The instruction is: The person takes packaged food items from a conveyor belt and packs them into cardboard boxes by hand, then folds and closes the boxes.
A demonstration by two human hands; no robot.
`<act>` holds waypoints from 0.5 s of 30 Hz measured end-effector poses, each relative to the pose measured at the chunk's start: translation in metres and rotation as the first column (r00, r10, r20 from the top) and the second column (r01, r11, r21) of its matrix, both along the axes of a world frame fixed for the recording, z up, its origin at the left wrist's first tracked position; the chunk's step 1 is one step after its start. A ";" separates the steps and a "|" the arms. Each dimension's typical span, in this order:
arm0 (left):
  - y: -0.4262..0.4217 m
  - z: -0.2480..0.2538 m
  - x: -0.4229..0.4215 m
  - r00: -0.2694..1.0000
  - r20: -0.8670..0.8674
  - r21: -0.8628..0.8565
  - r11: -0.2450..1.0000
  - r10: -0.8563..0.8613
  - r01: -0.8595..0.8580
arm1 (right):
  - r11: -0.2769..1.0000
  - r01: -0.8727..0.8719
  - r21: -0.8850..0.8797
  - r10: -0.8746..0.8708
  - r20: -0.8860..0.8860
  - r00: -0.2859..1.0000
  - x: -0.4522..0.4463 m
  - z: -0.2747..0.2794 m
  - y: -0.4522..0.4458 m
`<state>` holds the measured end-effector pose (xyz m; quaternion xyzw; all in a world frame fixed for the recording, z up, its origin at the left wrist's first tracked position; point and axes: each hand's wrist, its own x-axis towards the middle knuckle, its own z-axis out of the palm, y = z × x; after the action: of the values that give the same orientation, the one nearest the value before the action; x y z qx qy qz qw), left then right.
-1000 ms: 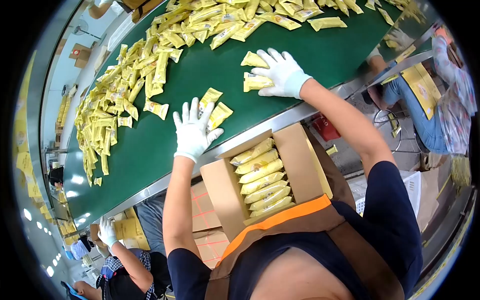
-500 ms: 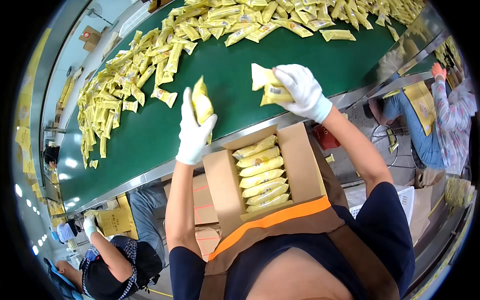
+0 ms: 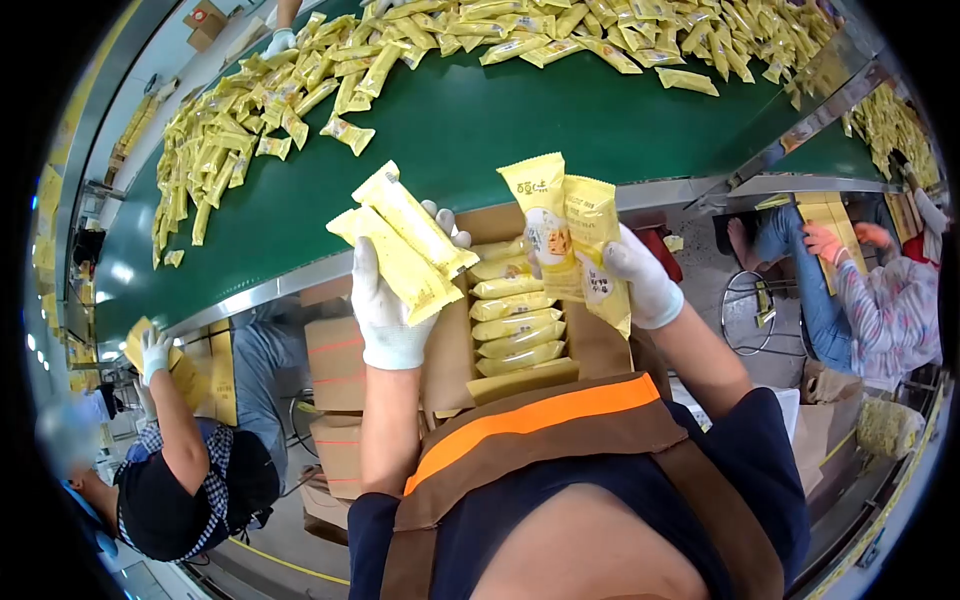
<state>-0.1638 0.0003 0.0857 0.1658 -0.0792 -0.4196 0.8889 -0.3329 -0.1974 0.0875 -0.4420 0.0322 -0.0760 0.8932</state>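
Two yellow snack packets (image 3: pixel 405 245) lie side by side in my white-gloved left hand (image 3: pixel 388 315), whose fingers wrap round them from behind. Two more yellow packets, one with a printed front (image 3: pixel 545 225) and one partly overlapped (image 3: pixel 592 220), are gripped in my right hand (image 3: pixel 648 285), also gloved in white. Both hands are over the sides of an open cardboard box (image 3: pixel 447 360). Inside it a row of yellow packets (image 3: pixel 516 328) stands close together. My right hand and its packets hide part of the box's right side.
Beyond the box runs a green conveyor belt (image 3: pixel 480 125) with a metal edge, heaped with loose yellow packets (image 3: pixel 440 35). Closed cartons (image 3: pixel 340 365) are stacked at left. Co-workers sit on both sides (image 3: pixel 185 480), (image 3: pixel 880 310); another person's gloved hand (image 3: pixel 282 42) reaches across the far side.
Both hands have come back from over the belt to the box, bringing packets with them. Two packets now show in my left hand. A far co-worker's hand has appeared at the pile.
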 end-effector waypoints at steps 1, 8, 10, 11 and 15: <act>0.001 -0.001 -0.002 0.999 -0.041 -0.015 1.000 0.005 -0.005 | 0.998 -0.026 0.049 0.026 -0.012 1.000 -0.001 0.000 0.006; 0.014 0.005 0.000 0.982 -0.173 0.002 0.997 0.075 -0.076 | 0.233 -0.045 -0.972 0.164 -0.006 0.986 0.011 0.024 -0.004; 0.016 -0.001 0.004 0.986 -0.167 -0.069 0.997 0.030 -0.042 | -0.322 -0.117 -0.939 0.175 -0.181 0.968 0.019 0.017 0.018; 0.015 -0.002 0.004 0.983 -0.180 -0.066 0.997 0.028 -0.041 | -0.411 -0.104 -0.906 0.207 -0.204 0.957 0.025 0.003 0.036; 0.008 0.001 0.000 0.990 -0.139 -0.045 0.999 -0.021 0.015 | -0.380 0.119 -0.917 0.239 0.026 0.971 0.021 -0.056 0.066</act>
<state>-0.1643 0.0080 0.0867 0.1157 -0.0277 -0.4362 0.8919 -0.3117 -0.1318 0.0317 -0.9753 -0.1663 -0.0666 0.1291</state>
